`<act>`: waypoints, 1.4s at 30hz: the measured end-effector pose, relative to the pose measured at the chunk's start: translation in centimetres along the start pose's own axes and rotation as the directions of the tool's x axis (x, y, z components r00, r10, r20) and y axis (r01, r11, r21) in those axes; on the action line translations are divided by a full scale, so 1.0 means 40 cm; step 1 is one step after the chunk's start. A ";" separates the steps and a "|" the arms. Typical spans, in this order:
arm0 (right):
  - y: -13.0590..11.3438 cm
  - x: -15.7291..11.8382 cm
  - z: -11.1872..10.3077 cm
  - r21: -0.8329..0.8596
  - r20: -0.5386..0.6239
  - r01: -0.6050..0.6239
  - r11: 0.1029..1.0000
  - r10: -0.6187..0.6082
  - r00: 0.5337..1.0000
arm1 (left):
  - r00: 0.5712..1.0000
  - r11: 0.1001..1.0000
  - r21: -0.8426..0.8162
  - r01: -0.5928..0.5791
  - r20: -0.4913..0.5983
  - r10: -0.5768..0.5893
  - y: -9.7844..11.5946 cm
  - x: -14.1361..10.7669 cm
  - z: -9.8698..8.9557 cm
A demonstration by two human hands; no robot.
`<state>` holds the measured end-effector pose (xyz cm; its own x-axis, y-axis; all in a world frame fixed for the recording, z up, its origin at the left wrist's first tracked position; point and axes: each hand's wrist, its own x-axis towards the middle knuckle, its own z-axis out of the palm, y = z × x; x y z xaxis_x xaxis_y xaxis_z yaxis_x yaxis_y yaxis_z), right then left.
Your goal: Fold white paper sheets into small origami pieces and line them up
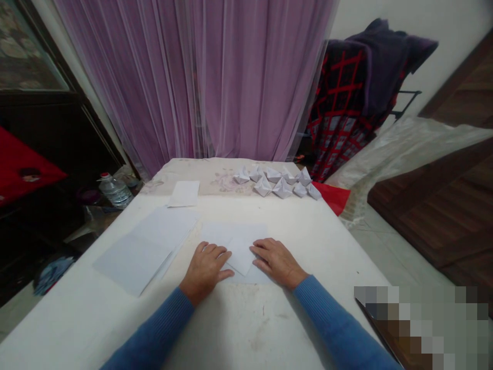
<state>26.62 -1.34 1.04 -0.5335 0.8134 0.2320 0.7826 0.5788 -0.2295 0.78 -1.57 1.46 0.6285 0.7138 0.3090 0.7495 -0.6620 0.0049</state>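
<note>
A small piece of folded white paper with a pointed lower corner lies between my two hands, on top of a flat white sheet. My left hand has the left edge of the folded paper at its thumb and index finger; the other fingers are bent over the sheet. On the opposite edge, the fingertips and thumb of my right hand hold the paper close to the table. Both palms face down, and the fingers cover the paper's side corners.
Several folded paper boats stand at the back right of the white table. A stack of white sheets lies at the left, a smaller paper stack behind it. Purple curtains hang beyond; a water bottle stands off the left edge.
</note>
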 end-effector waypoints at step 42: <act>0.010 -0.004 0.050 0.061 -0.198 -0.065 0.996 0.076 0.977 | 1.000 0.997 -0.072 -0.021 0.002 0.022 0.009 0.018 0.001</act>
<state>26.40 -1.12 -0.99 -0.3986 0.8271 0.3963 0.7946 0.5273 -0.3012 1.51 -1.30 1.64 0.6449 0.6996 0.3076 0.7189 -0.6919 0.0666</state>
